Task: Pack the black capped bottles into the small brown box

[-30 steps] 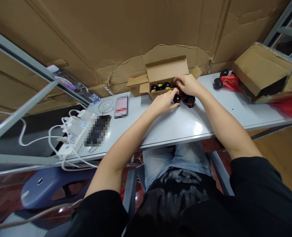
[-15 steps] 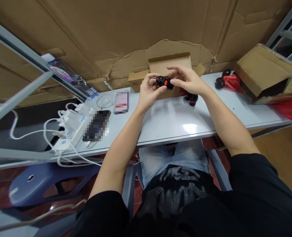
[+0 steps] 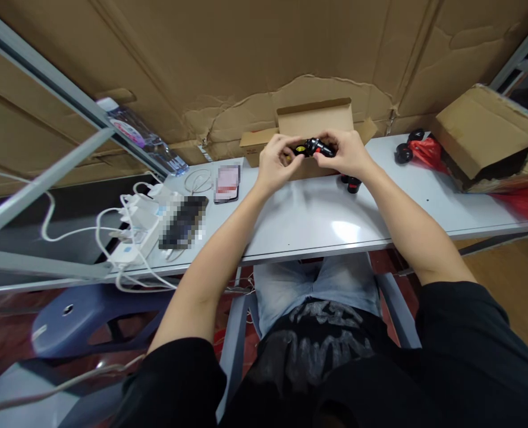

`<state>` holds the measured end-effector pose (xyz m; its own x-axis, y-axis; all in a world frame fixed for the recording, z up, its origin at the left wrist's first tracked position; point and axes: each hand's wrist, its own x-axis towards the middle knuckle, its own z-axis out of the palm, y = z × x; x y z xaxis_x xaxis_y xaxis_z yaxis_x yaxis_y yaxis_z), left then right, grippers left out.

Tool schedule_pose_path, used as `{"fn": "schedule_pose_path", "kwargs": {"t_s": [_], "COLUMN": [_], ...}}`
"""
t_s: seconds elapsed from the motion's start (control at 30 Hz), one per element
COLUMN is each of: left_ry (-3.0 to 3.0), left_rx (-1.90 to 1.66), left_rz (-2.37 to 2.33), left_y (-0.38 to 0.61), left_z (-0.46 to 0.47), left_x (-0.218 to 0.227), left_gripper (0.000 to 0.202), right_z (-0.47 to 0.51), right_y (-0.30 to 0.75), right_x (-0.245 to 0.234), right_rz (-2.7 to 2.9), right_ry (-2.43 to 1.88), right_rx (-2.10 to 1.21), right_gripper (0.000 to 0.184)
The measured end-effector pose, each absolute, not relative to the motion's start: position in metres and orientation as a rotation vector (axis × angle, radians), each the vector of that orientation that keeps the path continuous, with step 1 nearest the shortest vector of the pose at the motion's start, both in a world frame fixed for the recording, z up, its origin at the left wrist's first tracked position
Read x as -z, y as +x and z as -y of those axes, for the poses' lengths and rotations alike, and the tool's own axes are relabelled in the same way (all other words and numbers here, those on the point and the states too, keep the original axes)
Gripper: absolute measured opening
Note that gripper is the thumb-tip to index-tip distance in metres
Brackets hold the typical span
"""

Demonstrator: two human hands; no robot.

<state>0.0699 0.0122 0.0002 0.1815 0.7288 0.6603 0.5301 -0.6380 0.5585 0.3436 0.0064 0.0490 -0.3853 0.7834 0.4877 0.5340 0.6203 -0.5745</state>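
Over the front of an open cardboard box [image 3: 315, 116], my right hand [image 3: 345, 153] grips a small black cylinder [image 3: 321, 147] with a red patch, tilted, its ridged end toward my left hand. My left hand [image 3: 276, 161] is curled, thumb and fingers around a black piece [image 3: 298, 150] with a yellow ring-like part; its full shape is hidden by the fingers. The two pieces are close together, and I cannot tell whether they touch. Another black piece with a red mark [image 3: 353, 185] is on the table below my right wrist.
Two phones [image 3: 184, 223], a white power strip [image 3: 141, 238] with cables and a plastic bottle [image 3: 141, 137] are at the left. At the right are round black parts [image 3: 404, 154], red plastic [image 3: 427, 153] and an open carton [image 3: 482, 134]. Cardboard [image 3: 246, 47] lines the back.
The black cylinder has passed from my left hand into my right. My left hand now has the black piece with yellow at its fingertips. The camera view has shifted slightly.
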Motion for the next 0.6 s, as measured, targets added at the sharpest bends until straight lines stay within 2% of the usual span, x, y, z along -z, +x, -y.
{"fn": "schedule_pose_path", "kwargs": {"t_s": [0.1, 0.37, 0.5, 0.6], "left_ry": [2.204, 1.940, 2.019, 2.025], "left_rx": [-1.576, -1.797, -1.703, -1.803], "left_rz": [-1.475, -1.489, -1.487, -1.543], "left_y": [0.048, 0.025, 0.032, 0.035], "left_z": [0.003, -0.005, -0.006, -0.010], "left_x": [0.004, 0.028, 0.030, 0.032], "left_gripper": [0.050, 0.069, 0.068, 0.067], "right_z": [-0.007, -0.039, -0.050, -0.053], "right_y": [0.348, 0.367, 0.369, 0.368], "right_x": [-0.056, -0.048, -0.039, -0.034], "right_rz": [2.028, 1.857, 1.799, 1.835], "right_ry": [-1.119, -1.061, -1.003, -1.049], "right_rx": [-0.395, -0.490, -0.510, -0.476], "right_gripper": [0.056, 0.074, 0.079, 0.077]}}
